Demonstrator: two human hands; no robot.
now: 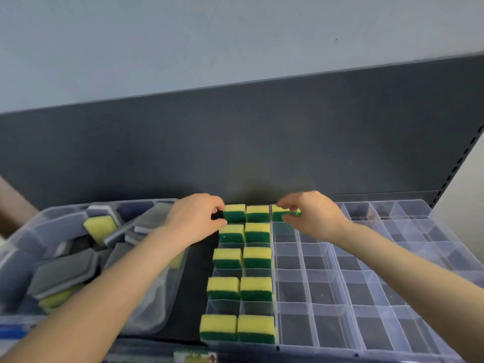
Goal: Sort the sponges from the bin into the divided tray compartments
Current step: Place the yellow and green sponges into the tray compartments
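This looks like a shop or stockroom shelf bay. A dark metal back panel (235,142) fills the middle of the frame, with a slotted upright (461,158) at the right edge and a plain pale wall (183,35) above. Below sit a clear bin (15,258) and a divided tray (392,260) holding identical sponges (256,260).

The bin (15,247) is sitting at the left, holding loose sponges (100,226) among flat pads (65,268). The divided tray (340,284) is lying to its right, apart from it, and a back panel (235,142) is standing behind both. Ten placed sponges (256,286) are filling the tray's two leftmost columns, five in each, running front to back. An eleventh sponge (279,215) is sitting in the third column's farthest compartment, between the right hand's (311,218) pinching fingers. The left hand (195,218) is hovering at the tray's far left corner, just beside the first column's farthest sponge.
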